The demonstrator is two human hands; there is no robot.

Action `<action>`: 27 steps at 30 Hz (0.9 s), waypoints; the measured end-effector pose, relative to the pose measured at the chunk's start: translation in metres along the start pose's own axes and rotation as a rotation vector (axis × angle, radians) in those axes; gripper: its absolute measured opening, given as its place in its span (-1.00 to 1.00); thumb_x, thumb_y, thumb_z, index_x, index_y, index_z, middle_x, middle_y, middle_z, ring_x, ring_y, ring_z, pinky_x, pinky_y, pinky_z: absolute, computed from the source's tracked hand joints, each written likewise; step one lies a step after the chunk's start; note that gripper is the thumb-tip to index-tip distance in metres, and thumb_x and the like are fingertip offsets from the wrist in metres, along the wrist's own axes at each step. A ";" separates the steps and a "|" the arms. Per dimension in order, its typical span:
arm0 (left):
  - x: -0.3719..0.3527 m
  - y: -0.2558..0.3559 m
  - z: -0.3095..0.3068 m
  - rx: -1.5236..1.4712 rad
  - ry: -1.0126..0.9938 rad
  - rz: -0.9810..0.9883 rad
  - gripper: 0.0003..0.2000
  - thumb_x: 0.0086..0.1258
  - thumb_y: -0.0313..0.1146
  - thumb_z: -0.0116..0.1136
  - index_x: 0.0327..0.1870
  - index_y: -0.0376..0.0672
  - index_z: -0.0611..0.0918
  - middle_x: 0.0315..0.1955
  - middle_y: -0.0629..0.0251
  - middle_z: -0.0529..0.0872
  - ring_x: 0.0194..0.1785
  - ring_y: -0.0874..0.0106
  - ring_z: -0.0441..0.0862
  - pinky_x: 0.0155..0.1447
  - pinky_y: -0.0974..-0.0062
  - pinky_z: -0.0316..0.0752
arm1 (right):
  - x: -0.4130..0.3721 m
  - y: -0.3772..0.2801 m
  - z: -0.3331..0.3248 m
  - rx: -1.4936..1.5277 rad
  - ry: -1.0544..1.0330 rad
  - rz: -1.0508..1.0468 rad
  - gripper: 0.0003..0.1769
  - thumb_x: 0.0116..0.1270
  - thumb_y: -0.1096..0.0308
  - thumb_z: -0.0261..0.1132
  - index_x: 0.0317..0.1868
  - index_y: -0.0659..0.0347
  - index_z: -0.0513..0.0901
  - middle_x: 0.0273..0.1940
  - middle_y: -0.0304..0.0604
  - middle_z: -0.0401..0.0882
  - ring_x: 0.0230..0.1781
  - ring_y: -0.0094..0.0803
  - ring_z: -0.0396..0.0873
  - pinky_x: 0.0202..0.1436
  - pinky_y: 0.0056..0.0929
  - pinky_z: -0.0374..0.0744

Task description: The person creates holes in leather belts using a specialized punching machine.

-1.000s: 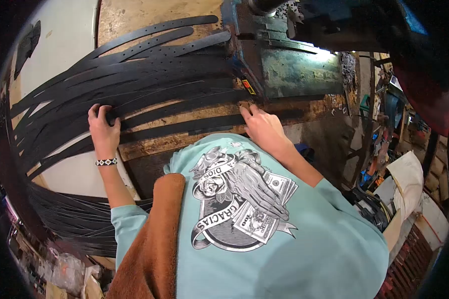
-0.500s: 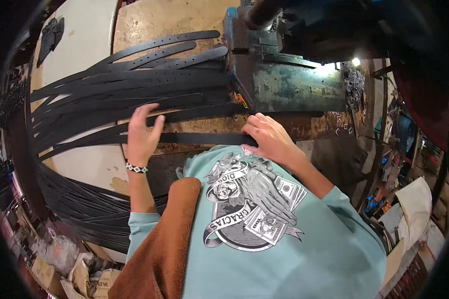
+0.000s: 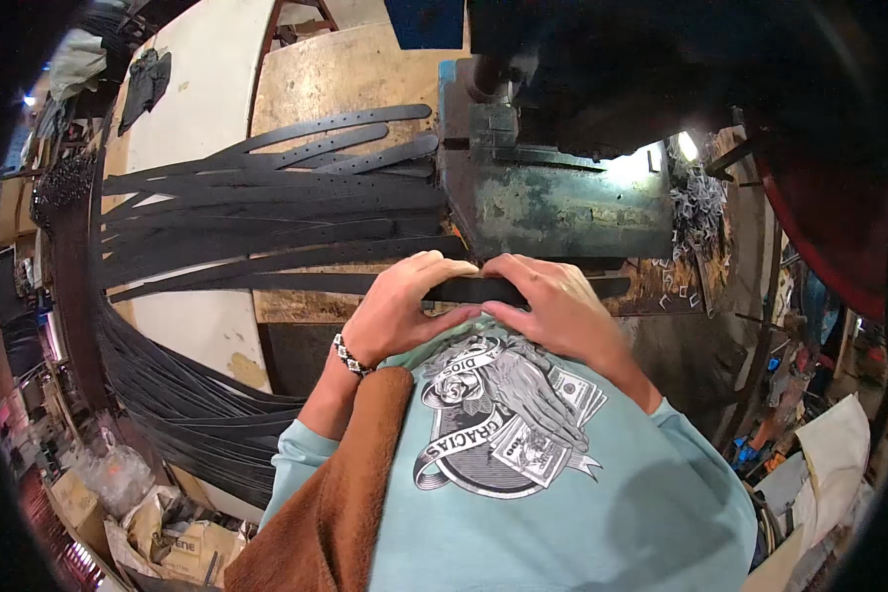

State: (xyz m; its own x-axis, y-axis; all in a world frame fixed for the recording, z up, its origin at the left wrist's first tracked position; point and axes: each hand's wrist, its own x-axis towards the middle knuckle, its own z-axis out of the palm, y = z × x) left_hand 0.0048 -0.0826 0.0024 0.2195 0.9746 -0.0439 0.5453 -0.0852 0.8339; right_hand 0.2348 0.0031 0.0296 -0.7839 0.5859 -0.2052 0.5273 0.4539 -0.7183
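My left hand (image 3: 405, 308) and my right hand (image 3: 555, 308) meet at the front edge of the bench, fingertips nearly touching. Both pinch a long black belt strap (image 3: 316, 282) between thumb and fingers. The strap runs left across the bench, and its rounded end pokes out to the right beyond my right hand. Behind my hands, many black straps (image 3: 296, 207) lie in a layered spread, some with punched holes near their tips. A worn green-grey metal machine (image 3: 572, 202) stands just beyond my right hand.
More black straps (image 3: 197, 405) hang off the front left side of the table. Small metal pieces (image 3: 699, 207) are heaped right of the machine. A crumpled plastic bag (image 3: 118, 474) and papers lie at lower left. A dark cloth (image 3: 146, 87) rests on the white tabletop.
My left hand has moved right to join my right hand and now grips the strap. The strap's end has shifted right, past my right hand. The camera view has also shifted.
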 end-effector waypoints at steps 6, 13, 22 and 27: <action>0.029 0.003 -0.020 -0.018 0.111 0.037 -0.56 0.19 -0.38 0.59 0.13 -0.19 0.77 -0.23 0.11 0.76 -0.16 0.28 0.72 -0.02 0.34 0.58 | -0.031 0.063 -0.040 -0.320 0.155 0.018 -0.43 0.39 0.04 0.46 0.28 0.18 0.64 0.24 0.07 0.69 0.27 0.06 0.64 0.32 -0.07 0.59; 0.075 -0.015 -0.045 0.314 0.093 0.027 -0.61 0.29 -0.27 0.53 0.11 -0.18 0.78 -0.16 0.04 0.76 -0.09 0.08 0.71 0.09 0.25 0.58 | -0.041 0.097 -0.087 -0.331 0.426 0.191 -0.55 0.30 0.14 0.53 0.14 0.13 0.76 0.03 0.05 0.73 0.10 0.06 0.65 0.23 -0.04 0.58; 0.134 -0.073 -0.047 0.398 0.144 0.075 -0.65 0.31 -0.22 0.53 0.07 -0.14 0.79 -0.03 0.09 0.86 0.02 0.09 0.80 0.14 0.24 0.64 | -0.024 0.170 -0.058 -0.376 0.815 0.276 -0.61 0.37 0.28 0.44 0.15 0.25 0.73 0.05 0.15 0.71 0.14 0.10 0.64 0.26 -0.02 0.59; 0.157 -0.063 -0.060 0.411 0.055 0.000 -0.67 0.26 -0.26 0.55 -0.05 -0.24 0.78 -0.21 0.11 0.86 -0.17 0.33 0.81 -0.04 0.37 0.63 | -0.011 0.145 -0.037 -0.404 0.771 0.228 -0.56 0.36 0.27 0.42 0.19 0.27 0.70 0.20 0.13 0.68 0.24 0.02 0.61 0.37 -0.02 0.55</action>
State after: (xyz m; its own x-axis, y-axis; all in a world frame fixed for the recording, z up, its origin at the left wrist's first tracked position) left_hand -0.0440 0.0880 -0.0243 0.1817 0.9833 -0.0053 0.8254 -0.1496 0.5444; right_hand 0.3319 0.0875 -0.0480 -0.2854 0.9122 0.2940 0.8321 0.3880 -0.3963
